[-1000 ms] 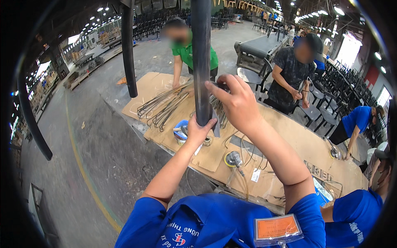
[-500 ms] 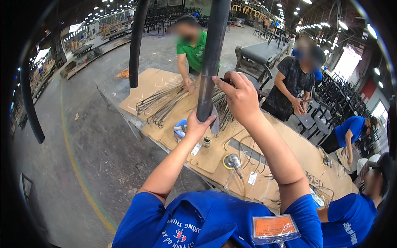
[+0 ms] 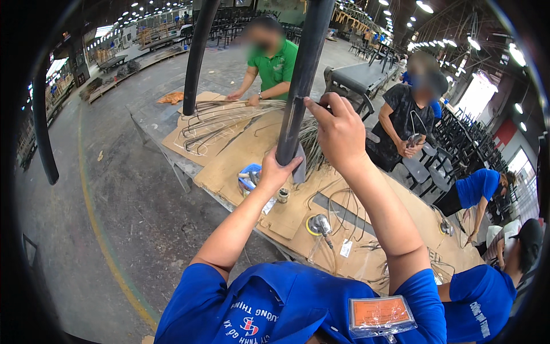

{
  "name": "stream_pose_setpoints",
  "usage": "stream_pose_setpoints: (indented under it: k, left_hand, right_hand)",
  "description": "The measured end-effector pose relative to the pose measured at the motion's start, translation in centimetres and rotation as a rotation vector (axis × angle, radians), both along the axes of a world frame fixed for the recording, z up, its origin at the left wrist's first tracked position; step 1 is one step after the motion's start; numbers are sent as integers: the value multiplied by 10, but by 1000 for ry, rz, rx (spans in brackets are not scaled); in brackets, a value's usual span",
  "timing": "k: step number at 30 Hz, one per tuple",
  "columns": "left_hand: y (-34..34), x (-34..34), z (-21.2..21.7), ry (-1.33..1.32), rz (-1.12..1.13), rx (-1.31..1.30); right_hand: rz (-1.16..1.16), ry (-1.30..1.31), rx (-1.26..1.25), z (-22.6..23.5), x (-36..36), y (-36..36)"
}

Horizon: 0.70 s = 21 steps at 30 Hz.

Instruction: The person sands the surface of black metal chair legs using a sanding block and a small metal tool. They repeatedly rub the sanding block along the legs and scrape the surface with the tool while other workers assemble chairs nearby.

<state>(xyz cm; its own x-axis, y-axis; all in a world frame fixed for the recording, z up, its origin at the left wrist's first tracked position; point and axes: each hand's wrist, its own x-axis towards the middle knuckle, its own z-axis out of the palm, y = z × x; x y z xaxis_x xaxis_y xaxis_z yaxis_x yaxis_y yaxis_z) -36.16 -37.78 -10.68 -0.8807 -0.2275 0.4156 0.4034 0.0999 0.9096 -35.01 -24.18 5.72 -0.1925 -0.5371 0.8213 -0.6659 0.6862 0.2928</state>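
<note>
A dark tube point(image 3: 301, 97) rises upright, leaning a little to the right, and it is the thing both hands work at. The left hand point(image 3: 279, 171) grips the tube's lower end, thumb across the front. The right hand point(image 3: 342, 127) is at the tube's right side, higher than the left, its index fingertip at the surface and the other fingers curled (whether they pinch something small, I cannot tell). A grey flat piece point(image 3: 299, 165) shows just behind the tube's lower end.

Below the tube lies a desk point(image 3: 150, 127), partly covered with cardboard point(image 3: 395, 213). Just below the tube's foot and slightly left are a blue container point(image 3: 252, 167) with things in it and a small jar point(image 3: 283, 195). Farther below and to the right of the tube lie a sander point(image 3: 321, 225) with a yellow-edged pad and a white tag point(image 3: 346, 247).

Left of the tube spreads a bundle of bent metal rods point(image 3: 229, 117), with a person in green point(image 3: 278, 66) reaching to it; a second bundle point(image 3: 310, 140) shows just right of the tube. Well right of the tube, a person in a dark shirt point(image 3: 395, 121) holds a bent metal piece.
</note>
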Motion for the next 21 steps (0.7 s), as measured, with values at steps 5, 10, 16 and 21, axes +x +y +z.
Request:
stream_pose_setpoints:
  k: [5, 10, 16, 21]
  left_hand:
    - [-3, 2, 1, 7, -6, 44]
    - [-9, 1, -4, 41, 14, 0]
    - [-12, 1, -7, 102, 55, -21]
    - [-12, 5, -2, 113, 57, -12]
  right_hand:
    - [1, -53, -2, -1, 7, -11]
    - [-32, -95, 65, -5, 9, -14]
    - [-37, -131, 128, -11, 12, -14]
    - [-15, -202, 123, 0, 10, -17]
